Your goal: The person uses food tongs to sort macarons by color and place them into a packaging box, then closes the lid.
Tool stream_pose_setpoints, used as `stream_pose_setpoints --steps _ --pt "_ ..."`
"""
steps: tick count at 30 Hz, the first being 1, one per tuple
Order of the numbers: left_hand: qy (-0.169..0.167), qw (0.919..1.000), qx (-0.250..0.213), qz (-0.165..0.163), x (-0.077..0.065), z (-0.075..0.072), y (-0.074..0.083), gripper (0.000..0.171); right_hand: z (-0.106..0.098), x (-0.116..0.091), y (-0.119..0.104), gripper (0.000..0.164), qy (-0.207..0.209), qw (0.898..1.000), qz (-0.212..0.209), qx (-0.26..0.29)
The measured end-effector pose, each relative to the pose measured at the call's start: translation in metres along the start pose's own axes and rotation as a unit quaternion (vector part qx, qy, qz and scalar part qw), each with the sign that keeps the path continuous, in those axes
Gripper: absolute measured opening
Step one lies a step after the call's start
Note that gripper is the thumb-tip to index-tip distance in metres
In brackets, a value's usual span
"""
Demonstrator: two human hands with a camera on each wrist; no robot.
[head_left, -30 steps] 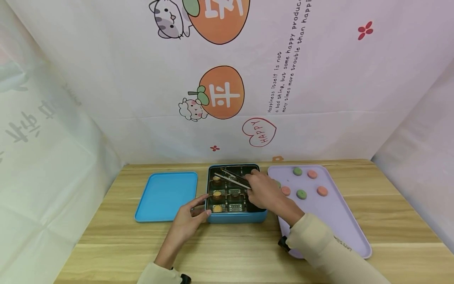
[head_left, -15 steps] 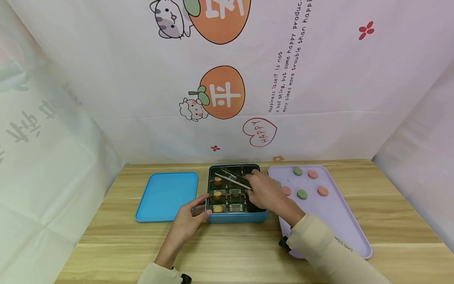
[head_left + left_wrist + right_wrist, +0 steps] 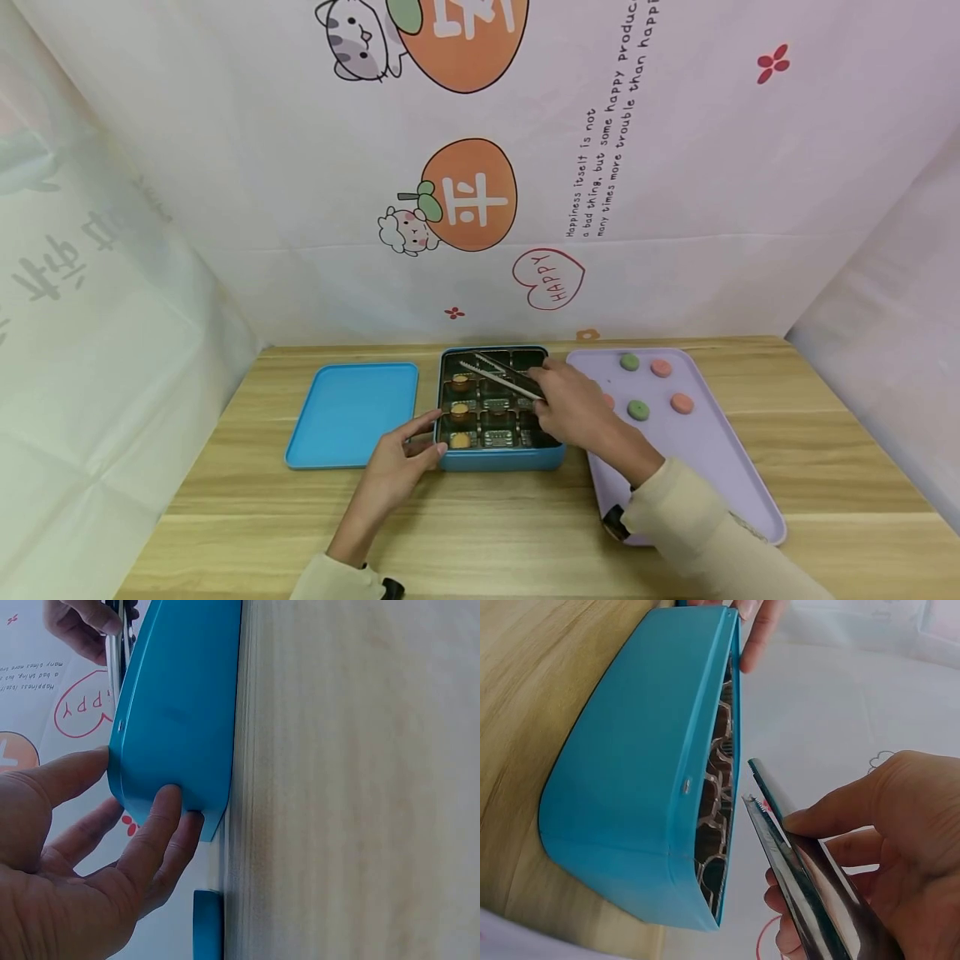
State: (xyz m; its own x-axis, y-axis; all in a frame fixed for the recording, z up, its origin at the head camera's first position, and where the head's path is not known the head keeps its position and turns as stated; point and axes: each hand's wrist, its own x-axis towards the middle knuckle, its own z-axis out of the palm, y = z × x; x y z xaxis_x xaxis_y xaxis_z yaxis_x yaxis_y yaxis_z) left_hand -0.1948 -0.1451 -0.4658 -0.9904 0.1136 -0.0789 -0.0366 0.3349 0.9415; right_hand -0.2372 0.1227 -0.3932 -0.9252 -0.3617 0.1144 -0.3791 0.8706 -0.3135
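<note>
My right hand [image 3: 576, 408] grips metal tongs [image 3: 502, 379] over the blue box [image 3: 501, 460]. Their serrated tips are apart above its back left part, with nothing between them. In the right wrist view, the tongs [image 3: 829, 896] slant outside the box's open top, thumb on one arm. Three small yellowish round sweets [image 3: 460, 411] sit in the left column of the box's divided insert. My left hand [image 3: 397, 467] touches the box's left side near the front; the left wrist view shows its spread fingertips [image 3: 169, 799] against the blue wall [image 3: 184, 712].
A lilac tray [image 3: 693, 492] stands right of the box, bearing round green sweets [image 3: 638, 410] and pink ones [image 3: 682, 403] toward its back. A flat blue lid [image 3: 352, 417] lies left of the box. A printed cloth [image 3: 675, 292] rises behind the wooden table [image 3: 480, 533].
The right hand and tongs have shifted slightly right and back, away from the rearmost yellowish sweet, which stays in its compartment. The left hand has kept its place at the box.
</note>
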Motion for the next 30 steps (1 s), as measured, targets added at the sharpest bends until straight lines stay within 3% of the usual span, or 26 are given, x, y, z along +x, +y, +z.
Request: stream_pose_setpoints --steps 13,20,30 --pt "0.002 1.0 0.001 -0.002 0.0 -0.001 -0.001 0.052 -0.021 -0.028 0.02 0.045 0.053 0.998 -0.006 -0.017" --pt "0.002 1.0 0.001 -0.003 0.001 -0.001 -0.001 0.052 -0.029 -0.049 0.037 0.027 0.079 0.997 -0.003 -0.008" --pt "0.003 1.0 0.004 -0.001 0.001 0.0 -0.001 0.052 -0.037 -0.071 0.059 0.021 0.093 0.995 0.016 -0.025"
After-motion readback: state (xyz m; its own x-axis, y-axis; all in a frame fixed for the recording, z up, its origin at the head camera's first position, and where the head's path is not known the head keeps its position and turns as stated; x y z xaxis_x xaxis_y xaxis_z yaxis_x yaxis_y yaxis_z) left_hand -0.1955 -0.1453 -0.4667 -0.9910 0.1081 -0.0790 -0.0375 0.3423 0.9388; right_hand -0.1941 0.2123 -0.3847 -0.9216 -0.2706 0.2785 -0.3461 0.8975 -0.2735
